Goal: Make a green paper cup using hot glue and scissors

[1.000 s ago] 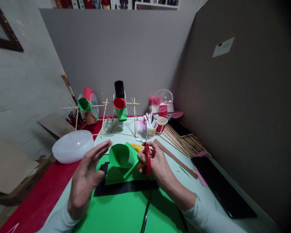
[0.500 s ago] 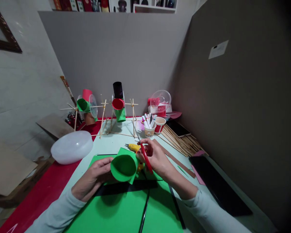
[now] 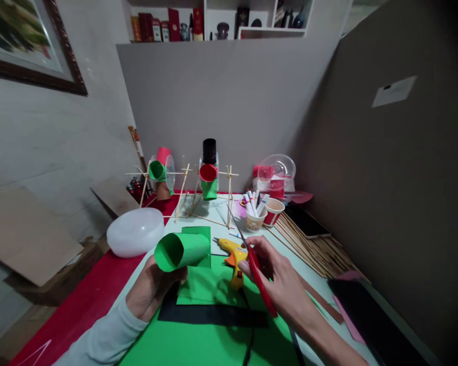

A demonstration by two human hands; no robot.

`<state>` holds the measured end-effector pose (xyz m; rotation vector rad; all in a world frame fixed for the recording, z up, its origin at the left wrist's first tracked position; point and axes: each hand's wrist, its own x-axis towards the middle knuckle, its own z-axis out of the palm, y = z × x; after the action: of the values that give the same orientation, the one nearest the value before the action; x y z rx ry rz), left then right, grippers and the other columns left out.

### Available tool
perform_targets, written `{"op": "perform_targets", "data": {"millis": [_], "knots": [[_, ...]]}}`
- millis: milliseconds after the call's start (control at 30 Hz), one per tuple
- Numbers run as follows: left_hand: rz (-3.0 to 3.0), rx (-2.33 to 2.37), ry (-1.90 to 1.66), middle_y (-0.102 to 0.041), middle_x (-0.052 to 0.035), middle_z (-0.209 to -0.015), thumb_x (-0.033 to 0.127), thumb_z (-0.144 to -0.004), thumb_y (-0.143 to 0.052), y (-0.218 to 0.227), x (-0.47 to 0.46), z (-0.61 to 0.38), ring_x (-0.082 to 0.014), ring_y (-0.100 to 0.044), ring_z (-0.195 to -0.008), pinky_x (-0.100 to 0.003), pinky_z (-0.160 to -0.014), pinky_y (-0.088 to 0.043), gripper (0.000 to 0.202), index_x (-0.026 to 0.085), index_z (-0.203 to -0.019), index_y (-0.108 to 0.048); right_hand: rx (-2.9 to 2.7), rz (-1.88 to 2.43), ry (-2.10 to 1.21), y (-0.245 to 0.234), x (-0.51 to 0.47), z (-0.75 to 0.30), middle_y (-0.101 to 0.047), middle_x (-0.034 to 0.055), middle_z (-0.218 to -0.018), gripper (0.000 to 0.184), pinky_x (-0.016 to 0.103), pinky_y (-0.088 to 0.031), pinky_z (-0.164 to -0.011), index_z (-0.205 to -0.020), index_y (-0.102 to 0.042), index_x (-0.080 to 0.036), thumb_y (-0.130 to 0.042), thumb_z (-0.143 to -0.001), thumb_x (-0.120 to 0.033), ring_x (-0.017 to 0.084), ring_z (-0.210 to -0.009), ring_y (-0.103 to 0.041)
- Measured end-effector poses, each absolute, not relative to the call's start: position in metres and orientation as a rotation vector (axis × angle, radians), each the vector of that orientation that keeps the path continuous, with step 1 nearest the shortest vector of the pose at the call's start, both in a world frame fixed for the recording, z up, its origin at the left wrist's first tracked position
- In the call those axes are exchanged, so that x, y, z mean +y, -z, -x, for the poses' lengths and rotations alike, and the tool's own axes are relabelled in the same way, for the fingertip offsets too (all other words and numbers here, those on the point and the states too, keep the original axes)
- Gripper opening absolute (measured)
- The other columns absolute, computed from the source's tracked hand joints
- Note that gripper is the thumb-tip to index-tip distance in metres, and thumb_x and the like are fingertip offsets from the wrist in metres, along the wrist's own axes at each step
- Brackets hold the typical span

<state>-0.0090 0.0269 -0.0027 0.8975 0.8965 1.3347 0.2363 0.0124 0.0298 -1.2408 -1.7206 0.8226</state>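
My left hand is closed around the underside of a green paper tube, which lies sideways with its open mouth toward the left. A flat square green piece is joined at the tube's far end. My right hand grips red-handled scissors, their blades pointing up and away to the left. Just left of that hand lies a yellow hot glue gun with an orange trigger. Beneath my hands are green paper sheets and a black strip.
Stick frames holding coloured paper tubes stand at the back. A white balloon rests at left. Markers in a paper cup, a red-striped cup, wooden sticks and a black tablet-like slab are on the right.
The green tube has turned from facing me to lying sideways and moved left. My right hand with the scissors has drawn away from it to the right. The view has shifted.
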Motion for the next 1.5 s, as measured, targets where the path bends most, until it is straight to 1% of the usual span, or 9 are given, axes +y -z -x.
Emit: {"op": "perform_targets", "data": {"millis": [67,133,267,433,567,733,933,1100,1500], "knots": [[-0.876,0.903,-1.380,-0.064,-0.0032,-0.056,0.061,-0.053,-0.085,0.002,0.029,0.011,-0.0165,-0.055,-0.052,-0.028,-0.050,-0.046,0.050,0.015,-0.068,-0.070,-1.854,1.281,-0.784,-0.033,0.007,-0.233,-0.052,-0.0046,-0.073,0.025,0.027,-0.037,-0.060,-0.100,-0.049,-0.024,-0.059,-0.089,-0.044,0.015,-0.064,-0.047],[-0.860,0.908,-1.418,-0.065,-0.0043,-0.059,0.063,-0.050,-0.085,0.002,0.029,0.012,-0.0174,-0.057,-0.054,-0.029,-0.053,-0.049,0.053,0.015,-0.069,-0.071,-1.939,1.301,-0.805,-0.034,0.003,-0.229,-0.051,-0.0047,-0.071,0.023,0.027,-0.036,-0.061,-0.096,-0.049,-0.024,-0.056,-0.090,-0.045,0.016,-0.064,-0.046],[-0.854,0.902,-1.453,-0.067,-0.0045,-0.063,0.059,-0.054,-0.085,0.004,0.026,0.011,-0.0182,-0.059,-0.057,-0.029,-0.054,-0.050,0.049,0.015,-0.073,-0.073,-2.005,1.337,-0.834,-0.032,-0.001,-0.223,-0.050,-0.0041,-0.067,0.021,0.027,-0.035,-0.060,-0.093,-0.053,-0.024,-0.056,-0.090,-0.044,0.017,-0.064,-0.046],[-0.897,0.879,-1.466,-0.068,-0.0044,-0.063,0.061,-0.054,-0.085,0.002,0.023,0.007,-0.0175,-0.058,-0.059,-0.028,-0.055,-0.050,0.051,0.016,-0.075,-0.074,-2.004,1.319,-0.866,-0.027,-0.002,-0.222,-0.049,-0.0036,-0.065,0.022,0.028,-0.035,-0.060,-0.094,-0.057,-0.024,-0.056,-0.089,-0.045,0.018,-0.063,-0.044],[-0.914,0.872,-1.458,-0.069,-0.0044,-0.063,0.052,-0.056,-0.086,0.000,0.019,0.004,-0.0167,-0.058,-0.058,-0.027,-0.055,-0.050,0.043,0.016,-0.074,-0.074,-1.988,1.270,-0.931,-0.027,-0.003,-0.222,-0.043,-0.0052,-0.062,0.021,0.027,-0.031,-0.055,-0.094,-0.058,-0.024,-0.055,-0.091,-0.045,0.016,-0.058,-0.038],[-0.929,0.862,-1.419,-0.068,-0.0049,-0.062,0.046,-0.056,-0.087,-0.001,0.016,0.003,-0.0173,-0.058,-0.058,-0.028,-0.056,-0.050,0.038,0.015,-0.072,-0.074,-2.003,1.282,-0.880,-0.029,-0.004,-0.222,-0.050,-0.0034,-0.065,0.021,0.028,-0.034,-0.059,-0.088,-0.057,-0.023,-0.057,-0.091,-0.044,0.017,-0.062,-0.043],[-0.922,0.847,-1.415,-0.071,-0.0051,-0.069,0.059,-0.057,-0.085,0.004,0.018,0.005,-0.0173,-0.058,-0.061,-0.029,-0.057,-0.051,0.050,0.016,-0.081,-0.076,-2.018,1.238,-0.868,-0.029,-0.004,-0.222,-0.051,-0.0041,-0.064,0.022,0.027,-0.033,-0.058,-0.085,-0.056,-0.024,-0.055,-0.094,-0.044,0.015,-0.059,-0.043],[-0.926,0.845,-1.399,-0.069,-0.0051,-0.064,0.061,-0.056,-0.085,0.005,0.018,0.004,-0.0175,-0.059,-0.059,-0.029,-0.057,-0.051,0.051,0.016,-0.075,-0.075,-2.030,1.214,-0.853,-0.029,-0.005,-0.223,-0.051,-0.0043,-0.064,0.023,0.026,-0.033,-0.057,-0.086,-0.057,-0.023,-0.054,-0.095,-0.044,0.014,-0.057,-0.042],[-0.947,0.879,-1.410,-0.070,-0.0068,-0.065,0.068,-0.051,-0.084,0.007,0.017,0.006,-0.0187,-0.058,-0.059,-0.029,-0.055,-0.051,0.059,0.015,-0.077,-0.076,-2.046,1.224,-0.820,-0.029,-0.005,-0.223,-0.053,-0.0025,-0.062,0.026,0.027,-0.033,-0.054,-0.088,-0.061,-0.023,-0.053,-0.096,-0.046,0.015,-0.055,-0.043]]}}
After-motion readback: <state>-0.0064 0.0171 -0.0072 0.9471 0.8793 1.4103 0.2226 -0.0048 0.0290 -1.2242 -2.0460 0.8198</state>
